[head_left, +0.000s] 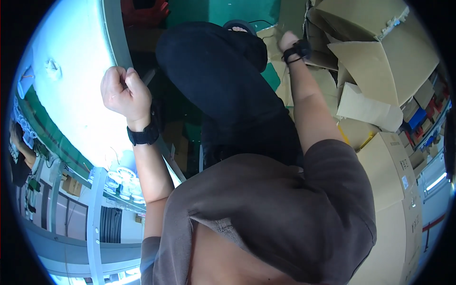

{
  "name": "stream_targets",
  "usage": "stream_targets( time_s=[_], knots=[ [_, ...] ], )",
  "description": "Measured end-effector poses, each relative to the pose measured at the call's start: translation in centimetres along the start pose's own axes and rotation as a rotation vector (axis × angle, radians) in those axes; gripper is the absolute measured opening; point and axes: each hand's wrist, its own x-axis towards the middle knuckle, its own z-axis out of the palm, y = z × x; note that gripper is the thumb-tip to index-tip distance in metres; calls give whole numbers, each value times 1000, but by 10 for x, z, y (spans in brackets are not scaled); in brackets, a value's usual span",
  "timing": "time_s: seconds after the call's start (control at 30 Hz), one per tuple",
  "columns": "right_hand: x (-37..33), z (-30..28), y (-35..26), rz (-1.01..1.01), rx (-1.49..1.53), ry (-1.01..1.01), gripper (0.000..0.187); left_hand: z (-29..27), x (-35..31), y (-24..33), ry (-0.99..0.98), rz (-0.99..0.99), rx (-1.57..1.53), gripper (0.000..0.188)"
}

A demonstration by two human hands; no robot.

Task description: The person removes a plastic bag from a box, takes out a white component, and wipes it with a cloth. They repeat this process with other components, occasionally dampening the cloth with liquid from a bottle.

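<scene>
My left hand [124, 92] is curled into a fist at the edge of the bright white table [78, 111], with nothing visible in it. A black band [144, 135] circles that wrist. On the other side, my right hand [288, 41] reaches down past my knee among opened cardboard [320, 78]. Motion blurs its fingers, so I cannot make out their shape or anything in them. A large open carton [361, 57] with raised flaps stands just right of that hand. The right wrist carries a black band [297, 50] too.
Closed cartons [387, 171] are stacked at my right side. A small white lump [53, 69] lies on the table, and several clear round pieces [124, 178] sit at its near end. Something red [145, 12] is at the far left, above the green floor [216, 10].
</scene>
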Motion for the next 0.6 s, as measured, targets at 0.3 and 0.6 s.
stream_targets(
  time_s=[0.3, 0.6],
  knots=[
    [2, -18, 36, 100, 840, -361, 23, 0, -4, 0, 14, -6, 67, 12],
    [-6, -200, -16, -178, 2175, -139, 31, 0, -4, -3, 40, 5, 89, 11]
  ],
)
